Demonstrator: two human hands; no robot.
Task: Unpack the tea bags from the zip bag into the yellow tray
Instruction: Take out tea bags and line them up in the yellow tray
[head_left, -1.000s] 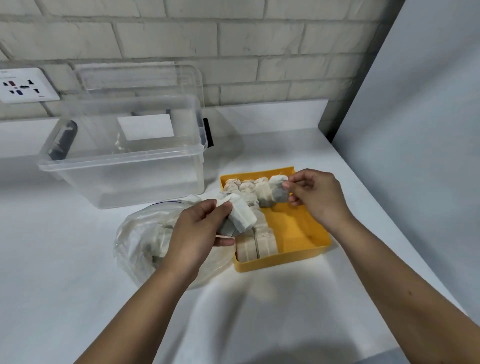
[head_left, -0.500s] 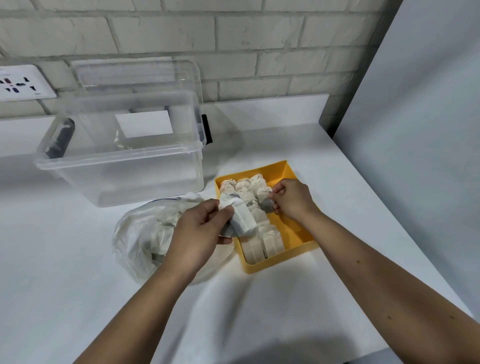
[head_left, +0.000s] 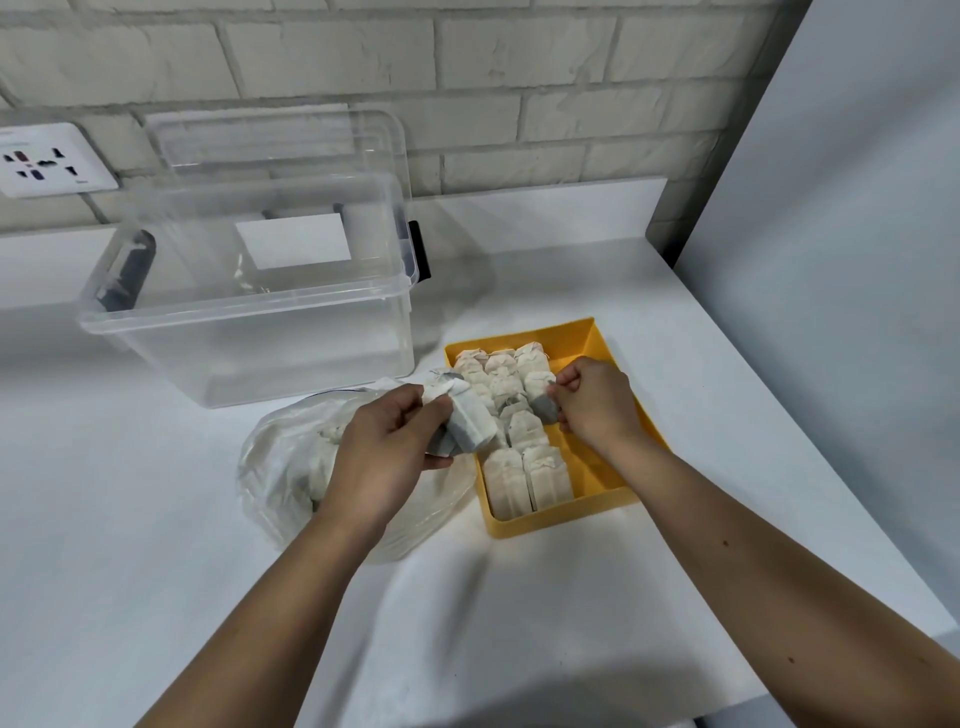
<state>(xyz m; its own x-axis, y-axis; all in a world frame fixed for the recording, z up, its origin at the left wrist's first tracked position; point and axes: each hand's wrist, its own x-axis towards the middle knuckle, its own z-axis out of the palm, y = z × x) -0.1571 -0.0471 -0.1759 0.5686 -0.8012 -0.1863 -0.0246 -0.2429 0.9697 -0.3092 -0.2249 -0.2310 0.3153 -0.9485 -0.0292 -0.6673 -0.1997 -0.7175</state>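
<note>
Left grip (head_left: 384, 447) clasps a small stack of tea bags (head_left: 470, 423) above the zip bag (head_left: 280, 467), beside the tray (head_left: 563, 518). Right grip (head_left: 592, 400) pinches a single bag (head_left: 543, 404) among the rows (head_left: 524, 475) inside it, toward the tabletop's (head_left: 156, 571) right edge. Risk: the loosely clasped stack may slip onto the tabletop; pressing in could topple the packed rows.

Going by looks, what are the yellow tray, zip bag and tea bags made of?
Yellow tray: likely rigid plastic, matte, crisp moulded walls.
Zip bag: thin clear plastic film, glossy, crumpled.
Tea bags: seemingly filter paper, off-white, dark contents showing through.
</note>
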